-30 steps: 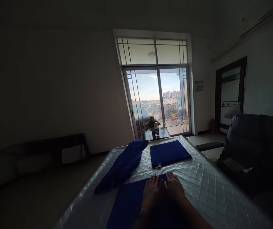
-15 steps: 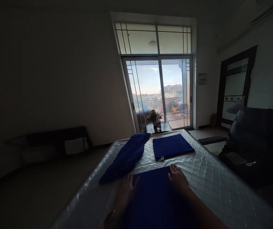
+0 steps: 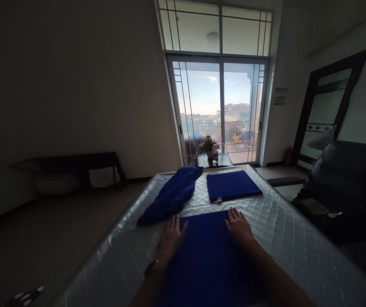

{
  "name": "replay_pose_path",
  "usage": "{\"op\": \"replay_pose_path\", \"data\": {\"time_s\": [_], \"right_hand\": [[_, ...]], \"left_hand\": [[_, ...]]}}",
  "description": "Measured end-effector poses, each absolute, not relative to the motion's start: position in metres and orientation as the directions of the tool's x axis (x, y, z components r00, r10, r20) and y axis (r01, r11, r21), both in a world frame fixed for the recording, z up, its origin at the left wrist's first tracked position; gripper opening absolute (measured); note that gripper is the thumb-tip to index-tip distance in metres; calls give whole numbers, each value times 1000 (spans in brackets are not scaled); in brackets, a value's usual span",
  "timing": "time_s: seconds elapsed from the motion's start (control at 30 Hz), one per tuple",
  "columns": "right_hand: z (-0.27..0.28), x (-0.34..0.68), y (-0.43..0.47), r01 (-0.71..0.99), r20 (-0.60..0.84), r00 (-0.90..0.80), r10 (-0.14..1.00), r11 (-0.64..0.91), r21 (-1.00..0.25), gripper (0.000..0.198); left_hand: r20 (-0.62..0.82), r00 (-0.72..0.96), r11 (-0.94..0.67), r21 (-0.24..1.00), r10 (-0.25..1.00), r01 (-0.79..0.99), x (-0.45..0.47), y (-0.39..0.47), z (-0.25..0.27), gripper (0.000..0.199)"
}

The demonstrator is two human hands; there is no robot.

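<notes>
A blue cloth (image 3: 206, 260) lies flat and smooth in front of me on a silvery quilted surface (image 3: 278, 226). My left hand (image 3: 170, 238) rests palm down along its far left edge, fingers stretched forward and thumb apart. On the far right corner lies my right hand (image 3: 239, 228), also palm down with fingers extended. Beyond it, a neatly folded blue cloth (image 3: 234, 185) with a small white tag shows its flat rectangle. To the left, a crumpled blue cloth (image 3: 173, 196) stretches diagonally, close to my left fingertips.
A dark armchair (image 3: 345, 192) stands right of the quilted surface. Past the far edge, a small table (image 3: 206, 161) holds a potted plant (image 3: 207, 145) and a bottle (image 3: 215, 152), before a sliding glass door (image 3: 198, 94). A low dark bench (image 3: 74, 164) is along the left wall.
The view has tilted down slightly, so the door sits higher in the picture. Both hands stay flat at the cloth's far edge, and the cloths keep their places.
</notes>
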State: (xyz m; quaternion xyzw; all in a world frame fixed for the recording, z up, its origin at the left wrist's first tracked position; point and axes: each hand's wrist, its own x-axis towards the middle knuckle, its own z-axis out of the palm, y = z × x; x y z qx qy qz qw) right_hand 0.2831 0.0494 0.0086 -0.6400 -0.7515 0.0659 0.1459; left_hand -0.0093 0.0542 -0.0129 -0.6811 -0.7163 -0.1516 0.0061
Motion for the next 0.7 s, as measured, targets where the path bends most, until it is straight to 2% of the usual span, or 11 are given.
{"op": "replay_pose_path", "data": {"time_s": [0.17, 0.7], "right_hand": [[7, 286, 52, 938, 53, -120, 991, 130, -320, 72], [7, 288, 51, 923, 93, -98, 991, 126, -363, 70]], "left_hand": [[238, -106, 58, 199, 966, 978, -12, 59, -20, 86], [231, -87, 63, 109, 969, 992, -12, 62, -20, 83]]}}
